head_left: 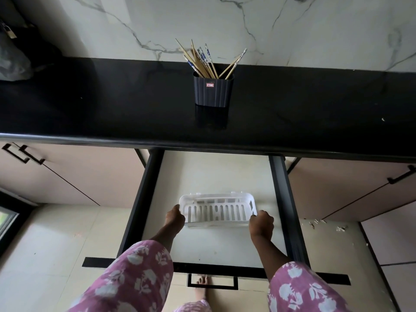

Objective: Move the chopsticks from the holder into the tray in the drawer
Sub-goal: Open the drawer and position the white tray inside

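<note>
A dark ribbed holder (212, 90) stands on the black counter, with several wooden and blue-patterned chopsticks (203, 61) sticking up out of it. Below, the drawer (209, 174) is pulled out, its pale floor showing. A white slotted plastic tray (217, 211) lies in the drawer, nothing in it. My left hand (175, 218) grips the tray's left end and my right hand (261, 224) grips its right end. Both hands are far below the holder.
The black counter (112, 102) runs the full width, with a marble wall behind. A dark bag (13, 57) sits at the far left. Closed cabinet doors with black handles (403, 174) flank the drawer. The drawer's front handle (212, 282) is near my bare foot.
</note>
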Motion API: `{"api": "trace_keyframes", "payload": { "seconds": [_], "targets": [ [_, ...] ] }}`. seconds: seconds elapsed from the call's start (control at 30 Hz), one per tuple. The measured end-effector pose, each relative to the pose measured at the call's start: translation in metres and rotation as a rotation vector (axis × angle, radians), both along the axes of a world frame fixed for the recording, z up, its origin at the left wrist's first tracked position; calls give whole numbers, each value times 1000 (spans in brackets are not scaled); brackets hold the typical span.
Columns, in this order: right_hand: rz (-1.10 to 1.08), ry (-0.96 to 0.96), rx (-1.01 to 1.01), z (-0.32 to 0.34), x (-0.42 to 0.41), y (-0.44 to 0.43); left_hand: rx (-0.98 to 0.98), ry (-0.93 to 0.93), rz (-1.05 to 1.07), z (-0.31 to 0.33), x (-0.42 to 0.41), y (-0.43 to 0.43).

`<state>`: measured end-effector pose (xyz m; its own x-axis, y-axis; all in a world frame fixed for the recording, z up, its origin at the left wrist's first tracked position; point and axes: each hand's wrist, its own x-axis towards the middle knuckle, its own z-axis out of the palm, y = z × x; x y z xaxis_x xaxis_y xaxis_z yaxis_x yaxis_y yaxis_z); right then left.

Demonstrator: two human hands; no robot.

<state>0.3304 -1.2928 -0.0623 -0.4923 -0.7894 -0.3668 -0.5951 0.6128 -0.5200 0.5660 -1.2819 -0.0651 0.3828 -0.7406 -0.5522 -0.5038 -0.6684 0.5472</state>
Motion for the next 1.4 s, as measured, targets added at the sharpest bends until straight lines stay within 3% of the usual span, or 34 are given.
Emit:
{"api": "trace_keyframes", "payload": {
  "seconds": [0.83,1.2,1.3,1.4],
  "targets": [
    [44,45,146,5,4,4,-142,39,23,2,-2,-4],
    [91,68,163,8,0,-5,-108,9,32,5,-4,2],
    [102,155,97,20,3,-18,-239,-58,72,21,0,-13],
    [226,333,-107,49,11,-53,-514,-133,43,46,8,-48]
  ]
}}
